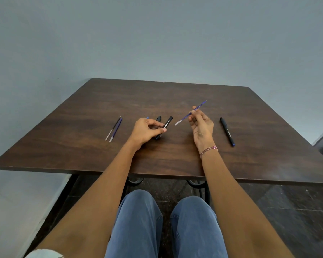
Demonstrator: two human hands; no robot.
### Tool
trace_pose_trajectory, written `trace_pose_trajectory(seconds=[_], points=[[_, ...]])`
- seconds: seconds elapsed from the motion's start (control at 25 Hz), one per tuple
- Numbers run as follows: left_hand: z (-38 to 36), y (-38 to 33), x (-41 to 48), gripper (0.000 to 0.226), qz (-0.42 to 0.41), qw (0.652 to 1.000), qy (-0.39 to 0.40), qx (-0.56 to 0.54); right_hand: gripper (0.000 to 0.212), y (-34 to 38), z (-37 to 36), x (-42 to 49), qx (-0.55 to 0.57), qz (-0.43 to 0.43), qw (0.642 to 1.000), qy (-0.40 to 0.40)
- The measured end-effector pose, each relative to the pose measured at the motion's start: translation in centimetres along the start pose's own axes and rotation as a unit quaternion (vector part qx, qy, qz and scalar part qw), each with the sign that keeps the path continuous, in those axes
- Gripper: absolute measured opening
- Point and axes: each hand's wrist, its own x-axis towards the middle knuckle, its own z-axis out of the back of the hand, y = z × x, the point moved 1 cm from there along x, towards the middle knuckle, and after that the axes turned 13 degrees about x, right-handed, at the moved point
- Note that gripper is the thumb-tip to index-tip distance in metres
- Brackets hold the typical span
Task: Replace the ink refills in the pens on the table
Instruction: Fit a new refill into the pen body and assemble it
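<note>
My left hand grips a black pen barrel with white lettering, its open end pointing up and to the right, low over the table. My right hand pinches a thin blue ink refill held slanted in the air; its pale rear end points toward the barrel's opening, with a small gap between them. Just behind my left hand a second black pen piece lies on the table. Two loose refills lie side by side to the left. A whole black pen lies to the right.
The dark wooden table stands against a plain blue-grey wall, its near edge above my knees. A small blue bit shows behind my left hand. Dark tiled floor lies below and to the right.
</note>
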Motion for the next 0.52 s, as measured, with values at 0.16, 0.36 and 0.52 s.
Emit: trace_pose_trajectory(seconds=[0.16, 0.36, 0.52], points=[[0.03, -0.14, -0.11, 0.018, 0.002, 1.000, 0.018, 0.006, 0.013, 0.06, -0.14, -0.28, -0.005, 0.015, 1.000, -0.014], [-0.12, -0.32, -0.22, 0.018, 0.007, 1.000, 0.023, 0.015, 0.012, 0.26, 0.14, -0.45, 0.006, 0.028, 0.999, -0.033], [-0.02, -0.33, -0.26, 0.019, -0.001, 0.999, 0.025, 0.030, 0.012, 0.19, 0.08, -0.47, 0.006, 0.023, 0.999, -0.024]])
